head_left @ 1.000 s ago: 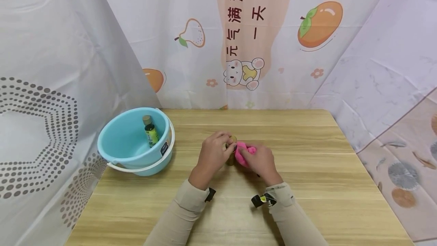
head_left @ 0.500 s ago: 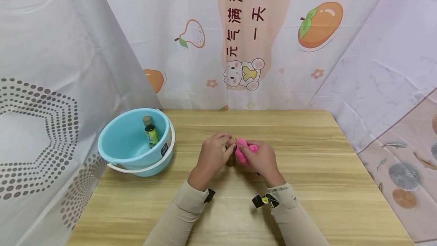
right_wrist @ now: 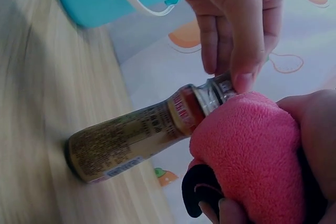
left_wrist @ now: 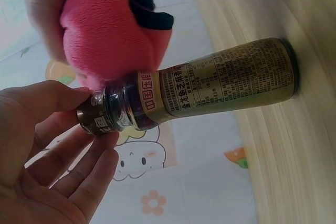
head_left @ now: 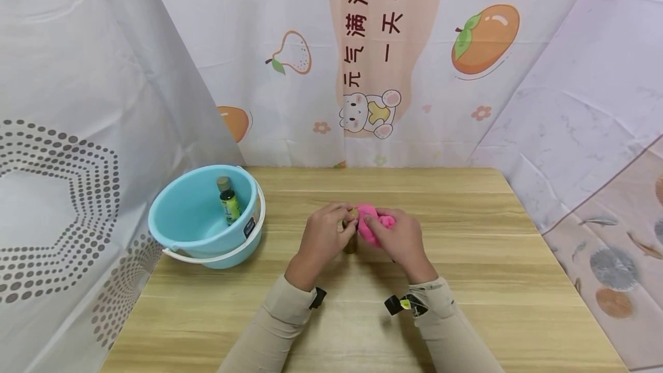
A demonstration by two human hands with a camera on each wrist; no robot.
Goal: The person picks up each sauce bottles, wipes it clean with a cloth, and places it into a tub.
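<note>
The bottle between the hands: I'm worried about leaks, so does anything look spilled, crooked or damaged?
Nothing stands out: the bottle stands upright on the table, the left hand pinching its cap, the right hand holding a pink cloth beside it, and no spill shows. Only the second bottle, in the bucket, leans.

A light-blue bucket (head_left: 181, 206) stood at the left of a wood-grain table (head_left: 492, 229), its white handle (head_left: 203, 260) lowered across the front and a dark label (head_left: 250, 226) on its outer wall. Inside, toward the right, a small dark bottle (head_left: 231, 206) with a green-yellow label and brownish cap stood tilted. Behind the table hung a white curtain (head_left: 233, 16) printed with orange fruit, a pear outline, dark red Chinese characters and a white cartoon bear. A grey-dotted sheet (head_left: 31, 73) hung left; a pale marbled sheet (head_left: 580, 91), right.
</note>
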